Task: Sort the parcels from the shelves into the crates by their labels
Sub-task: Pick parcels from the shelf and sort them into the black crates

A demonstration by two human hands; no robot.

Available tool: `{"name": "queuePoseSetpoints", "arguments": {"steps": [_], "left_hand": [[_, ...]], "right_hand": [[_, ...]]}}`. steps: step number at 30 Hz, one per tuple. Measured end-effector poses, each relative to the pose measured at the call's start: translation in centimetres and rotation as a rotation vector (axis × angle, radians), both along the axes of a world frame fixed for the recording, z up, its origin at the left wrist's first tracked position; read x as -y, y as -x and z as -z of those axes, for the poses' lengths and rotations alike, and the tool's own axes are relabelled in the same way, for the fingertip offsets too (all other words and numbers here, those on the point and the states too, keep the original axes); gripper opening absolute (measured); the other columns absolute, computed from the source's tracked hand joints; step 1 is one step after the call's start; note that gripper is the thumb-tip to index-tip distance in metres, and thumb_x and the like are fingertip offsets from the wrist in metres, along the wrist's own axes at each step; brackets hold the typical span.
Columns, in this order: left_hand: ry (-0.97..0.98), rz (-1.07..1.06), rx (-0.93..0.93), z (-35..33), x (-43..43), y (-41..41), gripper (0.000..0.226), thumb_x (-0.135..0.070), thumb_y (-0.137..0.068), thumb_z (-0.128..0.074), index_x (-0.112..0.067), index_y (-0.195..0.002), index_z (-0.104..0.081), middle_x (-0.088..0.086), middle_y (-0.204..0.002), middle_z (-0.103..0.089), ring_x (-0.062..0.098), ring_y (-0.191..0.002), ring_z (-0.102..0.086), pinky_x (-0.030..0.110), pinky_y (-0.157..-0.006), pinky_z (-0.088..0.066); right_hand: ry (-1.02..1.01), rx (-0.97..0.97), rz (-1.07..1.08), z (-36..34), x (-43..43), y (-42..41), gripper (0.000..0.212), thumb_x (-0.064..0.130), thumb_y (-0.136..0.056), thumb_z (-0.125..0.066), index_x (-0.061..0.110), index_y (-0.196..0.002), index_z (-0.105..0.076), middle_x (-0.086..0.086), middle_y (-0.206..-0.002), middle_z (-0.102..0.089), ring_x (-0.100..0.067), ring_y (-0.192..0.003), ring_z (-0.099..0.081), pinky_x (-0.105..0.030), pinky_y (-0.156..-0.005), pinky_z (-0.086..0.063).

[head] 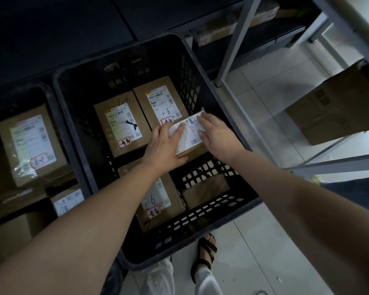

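Head view, your left hand (pixel 164 145): grips the parcel (pixel 193 150) by its near edge.
Your right hand (pixel 215 135): flat fingers (pixel 201 122) on its label (pixel 191 136).
Hidden: right thumb.

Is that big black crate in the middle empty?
No, labelled brown parcels lie inside the crate, and the left hand grips another parcel above them.

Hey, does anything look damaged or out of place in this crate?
Only the parcel under the left hand and right hand: its white label looks creased and puckered at its left end. The other boxes in the crate lie flat.
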State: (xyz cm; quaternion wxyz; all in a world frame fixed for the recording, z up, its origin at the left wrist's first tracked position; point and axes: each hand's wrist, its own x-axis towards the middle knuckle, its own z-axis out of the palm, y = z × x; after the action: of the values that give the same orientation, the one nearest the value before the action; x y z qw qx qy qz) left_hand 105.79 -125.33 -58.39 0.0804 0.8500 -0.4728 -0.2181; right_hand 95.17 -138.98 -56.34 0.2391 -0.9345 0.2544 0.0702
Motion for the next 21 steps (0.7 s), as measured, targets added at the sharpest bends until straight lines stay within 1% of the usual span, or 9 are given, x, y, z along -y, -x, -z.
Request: {"name": "queuePoseSetpoints", "arguments": {"steps": [5, 7, 9, 10, 12, 14, 17, 19, 21], "left_hand": [[0.011, -0.081, -0.021, -0.5, -0.1, 0.0, 0.097, -0.044, -0.079, -0.069, -0.023, -0.151, -0.008, 0.008, -0.151, -0.012, 0.030, -0.134, -0.015, 0.043, -0.110, -0.027], [0.024, -0.136, -0.037, -0.5, -0.2, 0.0, 0.097, -0.044, -0.078, -0.070, -0.022, -0.151, -0.009, 0.008, -0.149, -0.014, 0.030, -0.133, -0.016, 0.043, -0.108, -0.028], [0.025, -0.158, -0.035, -0.6, -0.3, -0.1, 0.097, -0.044, -0.078, -0.070, -0.022, -0.151, -0.010, 0.008, -0.148, -0.016, 0.030, -0.132, -0.016, 0.044, -0.108, -0.029], [0.025, -0.165, -0.028, -0.7, -0.4, -0.1, 0.097, -0.043, -0.078, -0.070, -0.022, -0.151, -0.010, 0.008, -0.148, -0.016, 0.030, -0.132, -0.016, 0.044, -0.107, -0.030], [0.030, -0.184, -0.001, -0.7, -0.8, -0.2, 0.096, -0.043, -0.078, -0.070, -0.022, -0.151, -0.010, 0.008, -0.147, -0.017, 0.029, -0.132, -0.016, 0.044, -0.106, -0.031], [0.038, -0.201, 0.023, -0.6, -1.2, -0.6, 0.095, -0.043, -0.078, -0.070, -0.022, -0.150, -0.012, 0.008, -0.147, -0.019, 0.030, -0.132, -0.016, 0.044, -0.104, -0.032], [0.037, -0.208, 0.042, -0.2, -2.0, -1.2, 0.094, -0.043, -0.078, -0.071, -0.023, -0.150, -0.013, 0.008, -0.147, -0.018, 0.030, -0.134, -0.015, 0.046, -0.105, -0.031], [0.040, -0.206, 0.052, 0.1, -2.4, -1.4, 0.094, -0.043, -0.078, -0.070, -0.023, -0.150, -0.014, 0.008, -0.148, -0.018, 0.030, -0.134, -0.014, 0.046, -0.106, -0.029], [0.053, -0.210, 0.062, 0.4, -2.7, -1.6, 0.094, -0.043, -0.078, -0.070, -0.023, -0.150, -0.013, 0.008, -0.148, -0.017, 0.030, -0.135, -0.014, 0.046, -0.106, -0.028]], "right_hand": [[-0.109, -0.045, 0.104, -0.3, -0.3, 0.8, 0.057, 0.021, -0.102, -0.040, 0.009, -0.153, -0.015, -0.010, -0.159, -0.016, -0.029, -0.140, -0.030, -0.039, -0.111, -0.035], [-0.145, -0.078, 0.197, 0.0, -0.4, 1.1, 0.052, 0.017, -0.101, -0.041, 0.009, -0.149, -0.024, -0.016, -0.149, -0.036, -0.029, -0.127, -0.046, -0.041, -0.100, -0.045], [-0.185, -0.104, 0.321, 0.2, -0.9, 1.3, 0.041, 0.014, -0.098, -0.042, 0.008, -0.138, -0.035, -0.018, -0.125, -0.056, -0.031, -0.105, -0.058, -0.043, -0.083, -0.051], [-0.208, -0.128, 0.384, 0.4, -1.2, 1.4, 0.037, 0.013, -0.098, -0.041, 0.006, -0.134, -0.038, -0.018, -0.119, -0.058, -0.032, -0.100, -0.059, -0.044, -0.082, -0.052], [-0.288, -0.218, 0.489, 1.4, -1.4, 1.4, 0.035, 0.011, -0.099, -0.039, 0.001, -0.132, -0.043, -0.021, -0.123, -0.054, -0.038, -0.110, -0.055, -0.044, -0.092, -0.047], [-0.493, -0.236, 0.640, 2.7, -1.6, 1.2, 0.037, 0.008, -0.097, -0.041, -0.004, -0.132, -0.045, -0.024, -0.131, -0.052, -0.039, -0.119, -0.052, -0.045, -0.099, -0.045], [-0.962, -0.083, 1.013, 4.2, -2.5, 0.3, 0.037, 0.006, -0.099, -0.042, -0.001, -0.135, -0.043, -0.022, -0.129, -0.052, -0.035, -0.119, -0.054, -0.039, -0.096, -0.048], [-1.217, 0.028, 1.215, 4.8, -3.5, -0.6, 0.032, 0.006, -0.100, -0.039, 0.004, -0.132, -0.043, -0.014, -0.125, -0.053, -0.031, -0.118, -0.053, -0.037, -0.101, -0.046], [-1.350, 0.125, 1.292, 5.7, -4.4, -1.7, 0.036, 0.001, -0.099, -0.038, 0.007, -0.134, -0.046, -0.014, -0.131, -0.056, -0.030, -0.120, -0.055, -0.037, -0.099, -0.047]]}}
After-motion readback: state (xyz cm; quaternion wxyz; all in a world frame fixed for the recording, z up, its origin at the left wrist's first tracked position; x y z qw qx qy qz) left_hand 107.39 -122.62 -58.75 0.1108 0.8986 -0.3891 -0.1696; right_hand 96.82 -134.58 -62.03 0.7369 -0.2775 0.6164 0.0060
